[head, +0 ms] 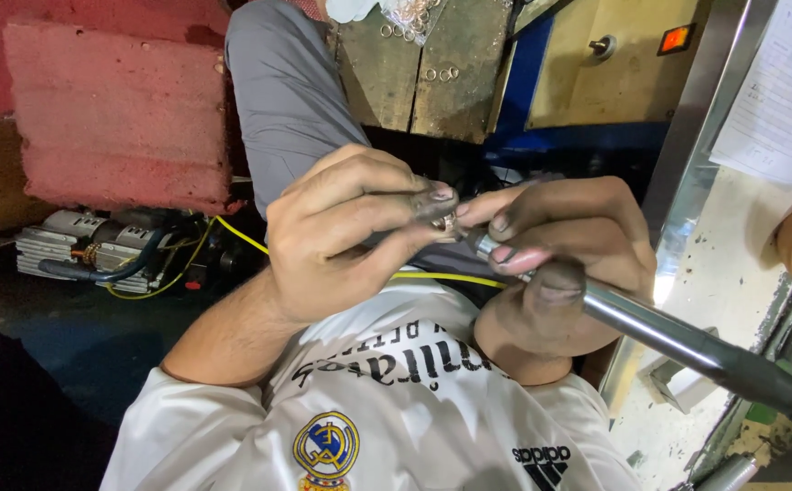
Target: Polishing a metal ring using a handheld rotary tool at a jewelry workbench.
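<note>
1. Pinching a small metal ring (448,224) between thumb and fingertips, the left hand (341,232) is clamped on it, right against the tool's tip.
2. Closed around a slim metal handpiece (650,327), the right hand (555,264) holds it, its shaft running away past the wrist.
3. Loose rings (438,75) lie on the bench (396,82) beyond both hands.

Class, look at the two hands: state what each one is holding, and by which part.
The left hand pinches a small ring by its rim between its fingertips. The right hand grips a metal handheld rotary tool near its tip.
</note>
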